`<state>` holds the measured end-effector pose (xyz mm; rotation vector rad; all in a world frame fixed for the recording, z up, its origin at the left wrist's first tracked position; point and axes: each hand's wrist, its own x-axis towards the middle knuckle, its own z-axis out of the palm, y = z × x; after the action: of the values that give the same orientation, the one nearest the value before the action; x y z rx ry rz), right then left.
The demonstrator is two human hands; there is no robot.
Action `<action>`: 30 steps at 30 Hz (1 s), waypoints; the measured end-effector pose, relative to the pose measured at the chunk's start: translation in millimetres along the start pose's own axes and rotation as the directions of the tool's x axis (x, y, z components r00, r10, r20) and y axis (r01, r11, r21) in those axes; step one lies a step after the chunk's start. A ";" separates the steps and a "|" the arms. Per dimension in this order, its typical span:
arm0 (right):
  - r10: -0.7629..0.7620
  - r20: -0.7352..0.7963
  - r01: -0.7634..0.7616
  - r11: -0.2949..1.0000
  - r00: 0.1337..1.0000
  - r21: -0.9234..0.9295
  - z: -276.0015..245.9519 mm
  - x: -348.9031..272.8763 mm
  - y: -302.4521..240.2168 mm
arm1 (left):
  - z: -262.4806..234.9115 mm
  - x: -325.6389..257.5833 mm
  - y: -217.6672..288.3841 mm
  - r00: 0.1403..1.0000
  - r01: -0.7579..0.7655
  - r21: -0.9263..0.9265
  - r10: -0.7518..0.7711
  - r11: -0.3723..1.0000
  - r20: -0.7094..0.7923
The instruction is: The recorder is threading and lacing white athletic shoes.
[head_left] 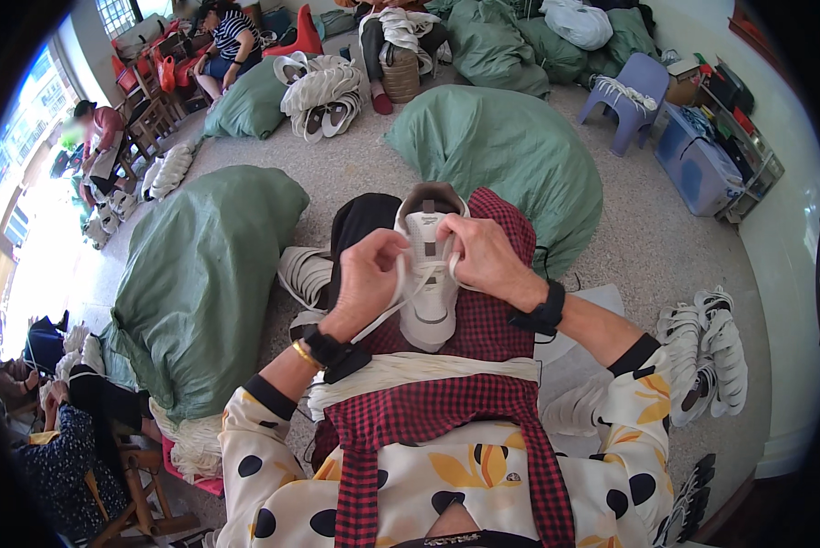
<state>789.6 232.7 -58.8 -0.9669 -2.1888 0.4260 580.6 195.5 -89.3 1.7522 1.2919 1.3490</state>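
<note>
A white sneaker (429, 321) lies on my lap over a red-and-black checked apron (492, 331), its brown-lined opening away from me. A white shoelace (416, 290) crosses over the lower part of its tongue. On the sneaker's left side my left hand (370, 271) is closed, thumb and fingers pinching the lace. My right hand (488, 258) is closed at the upper right edge, also pinching the lace near the eyelets; its fingertips partly hide the eyelets there. Across my lap, nearer my body, stretches a bundle of white shoelaces (437, 370).
Big green sacks stand at the left (204, 283) and ahead (510, 169). Stacked white shoes (305, 277) sit beside my left knee, more white shoes (722, 356) on the right floor. A purple chair (631, 87) and a plastic bin (698, 164) stand far right. Other people sit at the left and back.
</note>
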 end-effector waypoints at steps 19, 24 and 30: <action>0.117 0.835 0.022 0.988 0.537 -0.153 -45.3 81.1 14.6 | -21.6 118.5 47.1 0.357 -0.643 0.347 -0.133 0.683 0.925; 0.135 0.669 0.177 0.909 0.731 -0.376 -35.1 63.3 -10.8 | -7.0 99.5 27.2 0.622 -0.559 0.572 -0.153 0.600 0.768; 0.283 0.194 -0.341 0.823 0.939 0.454 -12.0 62.3 37.1 | -0.4 68.5 20.0 0.853 -0.379 0.520 0.070 0.766 0.518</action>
<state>787.4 304.1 -41.3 -1.0309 -1.8758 1.1546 588.7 251.3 -45.4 2.5594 1.3256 0.5332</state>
